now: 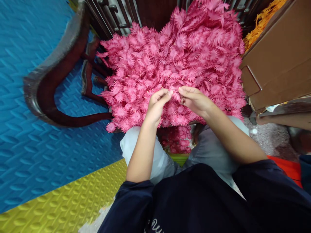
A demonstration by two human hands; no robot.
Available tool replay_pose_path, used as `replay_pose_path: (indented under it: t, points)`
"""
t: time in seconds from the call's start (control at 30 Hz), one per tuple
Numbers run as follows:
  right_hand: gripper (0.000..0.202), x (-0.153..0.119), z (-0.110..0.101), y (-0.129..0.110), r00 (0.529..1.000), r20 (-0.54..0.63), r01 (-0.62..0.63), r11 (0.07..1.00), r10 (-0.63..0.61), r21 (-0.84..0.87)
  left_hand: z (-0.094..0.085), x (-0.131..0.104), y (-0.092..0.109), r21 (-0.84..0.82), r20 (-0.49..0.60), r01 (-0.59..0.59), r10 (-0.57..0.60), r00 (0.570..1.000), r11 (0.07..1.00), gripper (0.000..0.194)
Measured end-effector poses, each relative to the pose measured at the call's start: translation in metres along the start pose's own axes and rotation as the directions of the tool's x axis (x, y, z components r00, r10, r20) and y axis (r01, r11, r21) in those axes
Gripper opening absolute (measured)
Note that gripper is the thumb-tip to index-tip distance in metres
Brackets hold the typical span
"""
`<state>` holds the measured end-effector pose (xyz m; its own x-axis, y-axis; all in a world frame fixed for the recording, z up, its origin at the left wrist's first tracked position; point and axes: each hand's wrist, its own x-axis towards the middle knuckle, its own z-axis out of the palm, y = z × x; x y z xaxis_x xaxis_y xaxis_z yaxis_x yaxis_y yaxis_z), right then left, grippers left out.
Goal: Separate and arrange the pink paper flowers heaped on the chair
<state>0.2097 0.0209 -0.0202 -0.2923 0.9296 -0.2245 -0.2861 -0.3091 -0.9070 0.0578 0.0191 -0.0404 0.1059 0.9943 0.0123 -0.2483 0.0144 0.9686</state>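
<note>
Over the front of a big heap of pink artificial flowers [150, 61], my two hands meet close together. My left hand [156, 105] has its thumb and index finger pinched at the left edge of a pink artificial flower [176, 94]. From the other side, the thumb and fingers of my right hand [196, 101] are closed on the same flower's right edge. Its petals blend with the heap behind, so its outline is hard to make out. The heap lies on a dark wooden chair in front of my knees.
The chair's curved armrest [43, 87] sticks out at left over blue foam matting [21, 145], bordered by a yellow mat [80, 194]. A cardboard box [279, 58] stands at right, orange stringy material [261, 22] behind it. More pink flowers [178, 139] lie below, between my knees.
</note>
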Motion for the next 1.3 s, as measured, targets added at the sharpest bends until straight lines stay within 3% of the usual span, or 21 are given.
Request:
replay_pose_path:
  t: [0.13, 0.37, 0.5, 0.6, 0.83, 0.9, 1.1, 1.3]
  points:
    - [0.036, 0.001, 0.000, 0.000, 0.999, -0.041, 0.010, 1.000, -0.010, 0.004, -0.001, 0.001, 0.002, 0.059, -0.023, -0.029, 0.031, 0.999, 0.998, 0.025]
    - [0.033, 0.010, -0.010, 0.009, 0.970, -0.233, 0.063, 0.997, -0.071, -0.044, -0.003, 0.005, -0.003, 0.138, -0.146, -0.092, 0.113, 0.983, 0.986, 0.032]
    - [0.028, 0.019, -0.031, 0.012, 0.919, -0.393, 0.054, 0.998, -0.034, 0.039, -0.021, 0.012, -0.003, 0.100, -0.301, -0.120, 0.145, 0.943, 0.988, 0.033]
    - [0.029, 0.024, -0.039, 0.012, 0.880, -0.471, 0.061, 0.998, -0.062, -0.018, -0.030, 0.015, -0.003, 0.159, -0.374, -0.116, 0.168, 0.912, 0.980, 0.031]
    - [0.036, 0.017, -0.007, 0.017, 0.964, -0.267, -0.029, 0.996, 0.007, -0.079, -0.004, 0.007, -0.013, 0.227, -0.284, -0.126, 0.189, 0.940, 0.966, 0.020]
    - [0.037, 0.014, -0.001, 0.019, 0.960, -0.279, -0.002, 0.991, -0.035, -0.131, 0.000, 0.004, -0.013, 0.287, -0.266, -0.163, 0.242, 0.933, 0.944, 0.017]
    - [0.028, 0.007, 0.004, 0.017, 0.894, -0.253, 0.278, 0.901, -0.369, -0.333, 0.001, 0.001, -0.008, 0.467, -0.232, -0.187, 0.324, 0.917, 0.864, 0.017]
    - [0.029, 0.005, 0.007, 0.016, 0.922, -0.175, 0.287, 0.913, -0.345, -0.290, 0.006, 0.000, -0.009, 0.490, -0.152, -0.219, 0.331, 0.931, 0.844, 0.015]
